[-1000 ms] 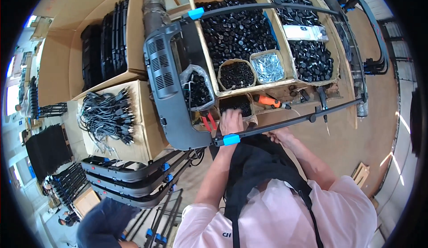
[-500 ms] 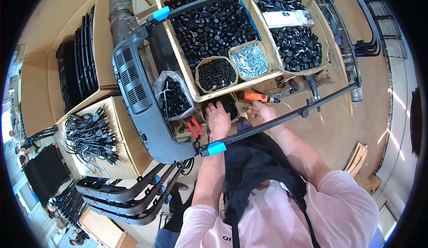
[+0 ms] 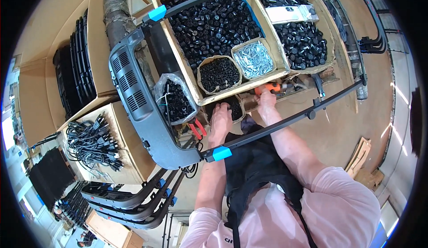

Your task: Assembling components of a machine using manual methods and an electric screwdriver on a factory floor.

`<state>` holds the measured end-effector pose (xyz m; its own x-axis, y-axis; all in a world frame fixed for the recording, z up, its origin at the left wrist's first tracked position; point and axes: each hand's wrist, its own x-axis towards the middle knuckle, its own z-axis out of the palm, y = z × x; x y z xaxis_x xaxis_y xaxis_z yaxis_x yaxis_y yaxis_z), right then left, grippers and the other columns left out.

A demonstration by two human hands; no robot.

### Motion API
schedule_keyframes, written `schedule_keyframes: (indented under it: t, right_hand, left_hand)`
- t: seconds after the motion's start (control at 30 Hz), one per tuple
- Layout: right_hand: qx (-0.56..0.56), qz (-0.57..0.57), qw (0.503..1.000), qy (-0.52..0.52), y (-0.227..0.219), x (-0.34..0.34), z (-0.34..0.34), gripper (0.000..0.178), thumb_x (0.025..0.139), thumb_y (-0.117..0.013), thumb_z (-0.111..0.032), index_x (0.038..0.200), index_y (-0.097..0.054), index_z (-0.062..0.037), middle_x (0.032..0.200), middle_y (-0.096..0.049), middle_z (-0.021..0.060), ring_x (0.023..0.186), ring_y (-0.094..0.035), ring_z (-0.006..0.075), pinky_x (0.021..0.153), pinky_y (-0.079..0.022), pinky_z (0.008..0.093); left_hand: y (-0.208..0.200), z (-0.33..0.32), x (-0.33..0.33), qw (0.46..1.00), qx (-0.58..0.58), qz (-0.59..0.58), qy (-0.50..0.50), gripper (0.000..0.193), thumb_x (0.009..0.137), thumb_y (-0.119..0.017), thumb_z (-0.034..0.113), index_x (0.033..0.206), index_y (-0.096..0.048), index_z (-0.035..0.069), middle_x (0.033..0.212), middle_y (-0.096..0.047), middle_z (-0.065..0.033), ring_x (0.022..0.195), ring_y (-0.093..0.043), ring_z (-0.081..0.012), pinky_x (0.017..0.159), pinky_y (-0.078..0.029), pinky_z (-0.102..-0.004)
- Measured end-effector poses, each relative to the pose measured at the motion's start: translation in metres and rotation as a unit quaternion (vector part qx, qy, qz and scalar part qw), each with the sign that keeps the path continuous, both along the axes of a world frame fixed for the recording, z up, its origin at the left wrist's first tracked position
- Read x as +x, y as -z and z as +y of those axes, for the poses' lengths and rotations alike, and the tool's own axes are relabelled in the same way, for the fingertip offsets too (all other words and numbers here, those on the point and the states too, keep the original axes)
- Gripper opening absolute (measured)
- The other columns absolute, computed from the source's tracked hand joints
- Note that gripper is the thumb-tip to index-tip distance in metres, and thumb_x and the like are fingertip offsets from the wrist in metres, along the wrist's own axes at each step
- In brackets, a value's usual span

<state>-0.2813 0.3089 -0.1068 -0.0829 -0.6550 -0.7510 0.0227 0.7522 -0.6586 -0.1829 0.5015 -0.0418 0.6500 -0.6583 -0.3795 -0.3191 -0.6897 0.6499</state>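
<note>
"Orange power tool (image 3: 275, 87): where?"
"Just below the big tray (image 3: 223, 95), right hand (image 3: 266, 101) curled around it."
"Left hand (image 3: 220, 117)?"
"Fingers bent into the small box (image 3: 243, 108); can't tell what they hold."

Arms (image 3: 292, 149) forward, right fingers (image 3: 266, 93) curled

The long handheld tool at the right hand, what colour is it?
The handheld tool is mostly bright orange, best seen in the head view.
</note>
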Motion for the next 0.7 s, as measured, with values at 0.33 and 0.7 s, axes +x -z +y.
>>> schedule_keyframes:
  t: [0.33,0.7]
  right_hand:
    - [0.194,-0.253,0.944,-0.089,-0.039,-0.075,-0.048,0.032,0.096,-0.07,-0.03,0.124,-0.064,-0.0172,0.098,-0.065,0.0024,0.076,-0.065,0.0184,0.055,-0.048,0.0301]
    - [0.167,-0.263,0.944,-0.106,-0.097,-0.143,0.023,0.04,0.101,-0.064,-0.024,0.14,-0.056,-0.0189,0.107,-0.069,0.0077,0.097,-0.07,0.0234,0.087,-0.058,0.0467]
  left_hand:
    - [0.0,0.007,0.019,0.934,-0.127,0.284,-0.177,0.033,0.112,-0.048,0.031,0.11,-0.065,0.002,0.089,-0.07,-0.0155,0.082,-0.068,-0.0336,0.074,-0.054,-0.0416]
    - [-0.011,0.024,0.017,0.653,-0.354,0.599,-0.3,0.028,0.113,-0.053,0.03,0.122,-0.065,0.008,0.105,-0.068,-0.0045,0.09,-0.067,-0.0189,0.073,-0.053,-0.0315]
